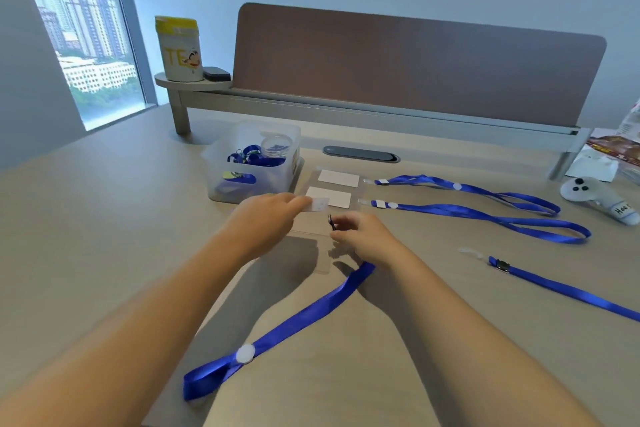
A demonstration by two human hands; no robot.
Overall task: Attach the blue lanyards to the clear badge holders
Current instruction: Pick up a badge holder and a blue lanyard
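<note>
Both forearms extend forward over the desk [104, 218], which is bare to the left of the left hand. The left hand [266, 218], palm down, pinches the top edge of a clear badge holder [311, 229] lying between the hands. The right hand [363, 239] closes its fingertips on the metal clip [331, 222] of a blue lanyard [294, 319], whose strap trails back beneath the right wrist.

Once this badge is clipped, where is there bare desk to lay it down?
Free: the desk's near-left, left of the left hand and below the clear bin; also the near patch between the held lanyard and the loose lanyard. Crowded: ahead and right, around the two finished badges and their lanyards.
</note>
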